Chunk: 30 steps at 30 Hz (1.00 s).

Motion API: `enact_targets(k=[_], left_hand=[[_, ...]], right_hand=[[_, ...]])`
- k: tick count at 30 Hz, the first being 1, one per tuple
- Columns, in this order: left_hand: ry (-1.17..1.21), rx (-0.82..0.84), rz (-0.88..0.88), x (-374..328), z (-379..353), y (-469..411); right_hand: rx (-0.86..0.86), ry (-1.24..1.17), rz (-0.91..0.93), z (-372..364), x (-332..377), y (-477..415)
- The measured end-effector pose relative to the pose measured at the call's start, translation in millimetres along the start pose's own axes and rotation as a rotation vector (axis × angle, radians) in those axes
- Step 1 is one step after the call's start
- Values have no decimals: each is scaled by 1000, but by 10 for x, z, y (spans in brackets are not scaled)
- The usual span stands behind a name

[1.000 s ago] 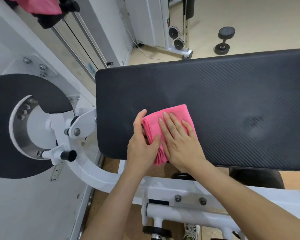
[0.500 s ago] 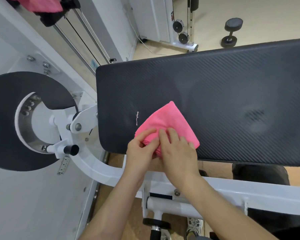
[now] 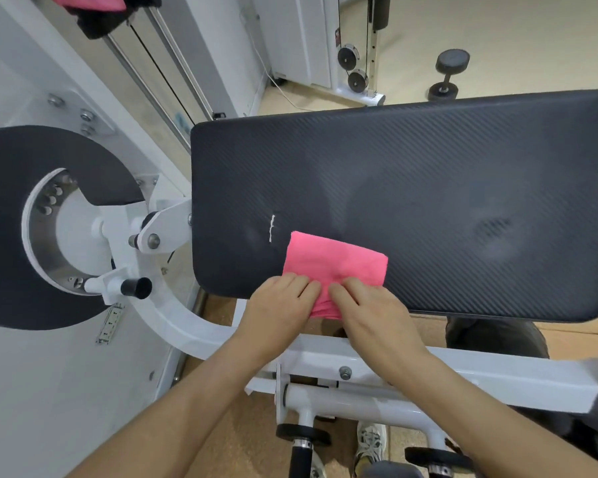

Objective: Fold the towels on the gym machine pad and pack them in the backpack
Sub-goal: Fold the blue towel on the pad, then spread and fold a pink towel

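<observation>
A folded pink towel (image 3: 335,262) lies at the near left edge of the black gym machine pad (image 3: 428,188), its near end hanging a little over the edge. My left hand (image 3: 277,305) and my right hand (image 3: 370,312) both pinch the towel's near edge, fingertips close together. At the top left, a second pink cloth (image 3: 90,1) sits on a black item (image 3: 107,19) that is cut off by the frame. A dark rounded object (image 3: 497,336) shows below the pad at the right; I cannot tell what it is.
The white machine frame (image 3: 428,370) runs below the pad, with a black weight disc (image 3: 21,229) and a black-tipped pin (image 3: 135,287) at the left. A dumbbell (image 3: 447,72) stands on the floor beyond the pad. More dumbbells (image 3: 302,439) and shoes (image 3: 370,443) are near the bottom.
The towel has turned from a diagonal diamond to lie squarer on the pad. Both hands slid back from on top of it to its near edge. A small white thread is now uncovered.
</observation>
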<state>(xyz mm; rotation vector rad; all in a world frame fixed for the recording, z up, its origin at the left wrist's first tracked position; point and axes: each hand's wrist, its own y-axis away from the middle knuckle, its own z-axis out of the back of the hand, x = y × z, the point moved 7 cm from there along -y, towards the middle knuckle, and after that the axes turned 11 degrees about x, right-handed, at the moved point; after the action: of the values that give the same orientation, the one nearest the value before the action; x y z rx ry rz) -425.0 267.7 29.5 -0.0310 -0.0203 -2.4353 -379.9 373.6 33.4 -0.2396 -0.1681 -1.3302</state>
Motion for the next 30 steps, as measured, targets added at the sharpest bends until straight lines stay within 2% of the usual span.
enact_targets(k=[3, 6, 9, 13, 17, 25, 30], left_hand=[[154, 136, 31, 107, -27, -14], [374, 235, 53, 220, 24, -65], [531, 224, 107, 365, 85, -118], [870, 202, 327, 598, 62, -118], [791, 197, 395, 607, 22, -218], [634, 117, 577, 618, -19, -318], [538, 113, 614, 590, 39, -335]], right_hand=[[42, -1, 94, -107, -98, 86], [140, -154, 54, -114, -280, 19], [145, -396, -44, -9, -454, -59], [67, -629, -155, 47, -613, -116], [23, -693, -274, 34, -665, -160], [-93, -611, -460, 121, -674, -201], [-71, -252, -452, 191, -696, -175]])
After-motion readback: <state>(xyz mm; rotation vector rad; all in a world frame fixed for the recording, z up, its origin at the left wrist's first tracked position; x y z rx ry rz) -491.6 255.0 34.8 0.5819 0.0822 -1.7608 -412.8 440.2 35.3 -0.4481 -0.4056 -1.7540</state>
